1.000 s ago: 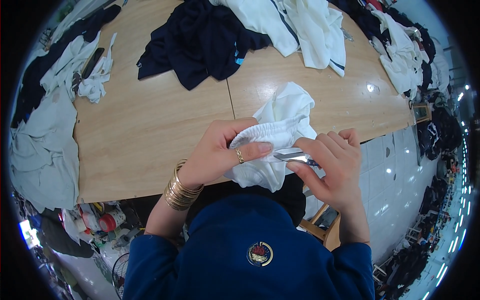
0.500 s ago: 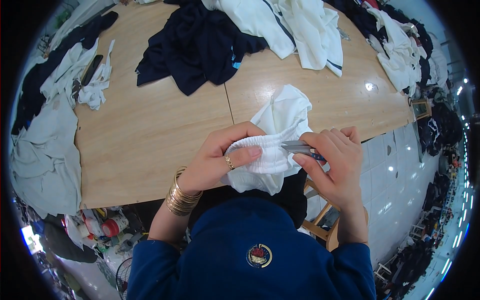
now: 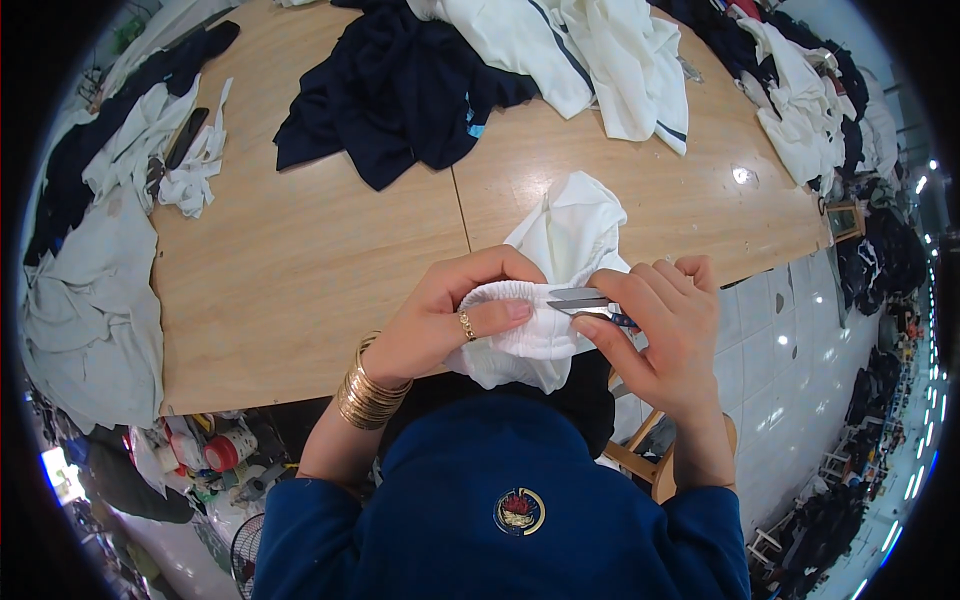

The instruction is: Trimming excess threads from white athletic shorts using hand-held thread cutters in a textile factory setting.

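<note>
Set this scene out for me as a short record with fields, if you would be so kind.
Left grip: pinching the gathered band of a white garment
Right grip: holding metal snips, opened, pointing left at the band
Tip contact: cannot be told
Work surface: wooden table
Beyond the hands: navy garment, beside pale garments with dark stripes
Table's left end: light grey cloth
Table's far right: mixed dark and white clothes

Tabletop [image 3: 290, 290] open left — navy garment [image 3: 385, 95] beyond.
</note>
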`<move>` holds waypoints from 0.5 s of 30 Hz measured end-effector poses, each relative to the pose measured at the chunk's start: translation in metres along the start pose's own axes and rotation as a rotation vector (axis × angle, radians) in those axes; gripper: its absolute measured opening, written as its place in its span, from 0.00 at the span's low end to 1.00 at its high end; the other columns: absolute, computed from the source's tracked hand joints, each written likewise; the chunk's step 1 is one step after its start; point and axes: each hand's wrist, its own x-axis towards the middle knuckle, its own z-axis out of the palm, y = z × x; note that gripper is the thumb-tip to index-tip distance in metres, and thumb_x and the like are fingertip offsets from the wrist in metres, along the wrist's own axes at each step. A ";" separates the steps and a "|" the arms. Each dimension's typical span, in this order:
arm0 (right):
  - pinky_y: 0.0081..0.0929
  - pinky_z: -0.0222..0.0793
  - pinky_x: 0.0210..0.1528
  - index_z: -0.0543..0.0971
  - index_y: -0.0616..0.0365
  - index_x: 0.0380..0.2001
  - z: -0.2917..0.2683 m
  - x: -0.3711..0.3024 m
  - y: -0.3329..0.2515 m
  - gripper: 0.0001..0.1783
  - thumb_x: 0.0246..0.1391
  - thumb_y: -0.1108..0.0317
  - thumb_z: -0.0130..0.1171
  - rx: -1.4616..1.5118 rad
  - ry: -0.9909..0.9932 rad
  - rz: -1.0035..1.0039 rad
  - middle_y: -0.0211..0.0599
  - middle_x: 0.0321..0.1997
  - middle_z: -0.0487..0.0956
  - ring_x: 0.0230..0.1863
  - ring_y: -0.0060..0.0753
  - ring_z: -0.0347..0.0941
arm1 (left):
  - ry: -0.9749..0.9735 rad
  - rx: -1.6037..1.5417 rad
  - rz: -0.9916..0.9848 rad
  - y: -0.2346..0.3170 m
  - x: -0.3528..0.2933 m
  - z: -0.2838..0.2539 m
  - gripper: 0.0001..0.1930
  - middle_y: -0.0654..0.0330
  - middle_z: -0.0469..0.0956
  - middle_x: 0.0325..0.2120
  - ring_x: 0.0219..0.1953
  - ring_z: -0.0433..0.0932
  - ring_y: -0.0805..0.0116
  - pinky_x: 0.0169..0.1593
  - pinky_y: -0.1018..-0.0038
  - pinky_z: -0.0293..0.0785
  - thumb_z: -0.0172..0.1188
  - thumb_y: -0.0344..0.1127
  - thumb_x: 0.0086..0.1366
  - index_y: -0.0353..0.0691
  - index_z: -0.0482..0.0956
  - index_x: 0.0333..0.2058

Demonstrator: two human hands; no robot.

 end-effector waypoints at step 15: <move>0.26 0.54 0.32 0.75 0.53 0.27 -0.008 0.003 -0.004 0.12 0.37 0.63 0.64 0.314 -0.003 0.221 0.26 0.20 0.71 0.20 0.26 0.65 | 0.036 0.090 0.002 0.001 -0.003 -0.004 0.10 0.65 0.74 0.28 0.31 0.70 0.80 0.35 0.83 0.66 0.56 0.33 0.56 0.35 0.75 0.35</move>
